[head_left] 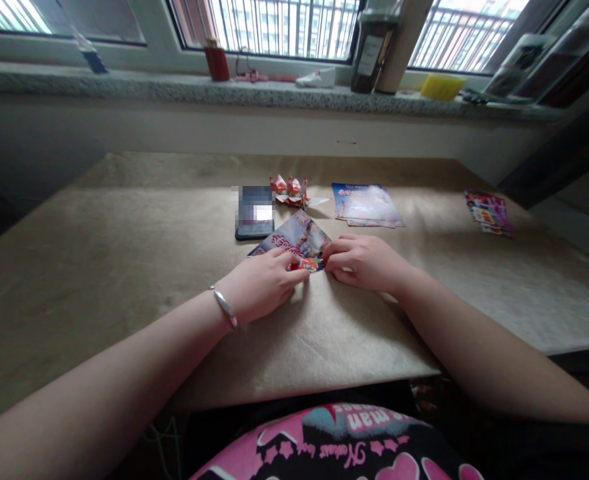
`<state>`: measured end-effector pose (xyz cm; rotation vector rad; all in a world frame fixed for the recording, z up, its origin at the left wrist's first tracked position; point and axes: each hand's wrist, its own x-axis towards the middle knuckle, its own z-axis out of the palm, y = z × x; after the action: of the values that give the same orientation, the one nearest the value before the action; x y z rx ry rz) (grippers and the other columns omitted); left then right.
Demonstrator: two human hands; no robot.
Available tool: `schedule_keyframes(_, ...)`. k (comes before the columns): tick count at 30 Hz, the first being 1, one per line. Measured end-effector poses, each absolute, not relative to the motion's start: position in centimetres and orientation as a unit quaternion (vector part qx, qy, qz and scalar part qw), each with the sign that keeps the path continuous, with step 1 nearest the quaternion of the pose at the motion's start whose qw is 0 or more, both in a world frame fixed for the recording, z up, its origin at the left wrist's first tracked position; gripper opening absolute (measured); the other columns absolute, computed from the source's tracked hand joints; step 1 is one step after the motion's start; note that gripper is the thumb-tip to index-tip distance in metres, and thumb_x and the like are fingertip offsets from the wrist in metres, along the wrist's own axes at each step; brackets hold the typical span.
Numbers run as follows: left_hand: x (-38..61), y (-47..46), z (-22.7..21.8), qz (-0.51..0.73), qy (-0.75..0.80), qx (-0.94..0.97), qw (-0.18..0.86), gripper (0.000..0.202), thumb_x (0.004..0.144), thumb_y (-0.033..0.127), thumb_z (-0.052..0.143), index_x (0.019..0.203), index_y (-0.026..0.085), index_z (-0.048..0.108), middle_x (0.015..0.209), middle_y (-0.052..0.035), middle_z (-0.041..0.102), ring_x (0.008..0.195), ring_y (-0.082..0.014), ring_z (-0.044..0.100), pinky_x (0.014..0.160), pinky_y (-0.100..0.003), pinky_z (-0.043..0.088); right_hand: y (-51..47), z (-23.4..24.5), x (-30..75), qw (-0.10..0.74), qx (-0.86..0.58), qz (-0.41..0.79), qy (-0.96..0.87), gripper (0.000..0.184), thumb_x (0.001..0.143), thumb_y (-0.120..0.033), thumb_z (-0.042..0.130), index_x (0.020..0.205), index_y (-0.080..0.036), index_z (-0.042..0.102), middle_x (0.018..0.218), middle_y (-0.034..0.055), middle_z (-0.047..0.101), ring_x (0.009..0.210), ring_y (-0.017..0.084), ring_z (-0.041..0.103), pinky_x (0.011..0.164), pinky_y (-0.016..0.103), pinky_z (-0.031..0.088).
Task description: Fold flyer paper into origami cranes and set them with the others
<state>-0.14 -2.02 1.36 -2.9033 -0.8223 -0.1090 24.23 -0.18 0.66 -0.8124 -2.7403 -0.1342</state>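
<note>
Paper (297, 239): a bright printed sheet is seen in the middle of the frame, flat on the surface (124, 253). Its near corner is tucked between the two hands.
Left hand (262, 287): the fingers are curled and the tips are pinched on the near corner of the paper. A bracelet (224, 307) is worn on the wrist.
Right hand (364, 263): the fingers are bent too, and the same corner is gripped from the other side. The two sets of fingertips almost meet.
Why held so: the paper looks to be pressed down from both sides so that it cannot slide and the small folded bit stays sharp.
Phone (254, 213): it is laid just above the paper, a little to the left, with its edge touching or nearly touching the sheet.
Folded bits (289, 190): small red and white paper shapes are set above the phone's right side.
Sheets (367, 203): a thin pile is placed to the upper right of the hands, well within reach.
More sheets (489, 212): another small pile is left far to the right.
In the way: only the phone is close; little room is left above the paper.
Sill (149, 87): a red cup (217, 63) and a yellow thing (442, 87) are stood along the top of the frame.
</note>
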Motion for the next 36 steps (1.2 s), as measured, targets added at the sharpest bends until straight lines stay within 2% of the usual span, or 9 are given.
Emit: schedule_keyframes(36, -0.2, -2.0, 1.2, -0.041, -0.273, -0.959, 0.066, 0.027, 0.089, 0.020, 0.047, 0.112, 0.020, 0.062, 0.103, -0.0106, 0.059, 0.095, -0.0230, 0.055, 0.082, -0.037, 0.049, 0.0, 1.6, 26.0, 0.067, -0.372, -0.022, -0.926, 0.018, 0.077, -0.015, 0.055, 0.077, -0.024, 0.071, 0.086, -0.0007, 0.070, 0.069, 0.012, 0.058, 0.058, 0.025, 0.032)
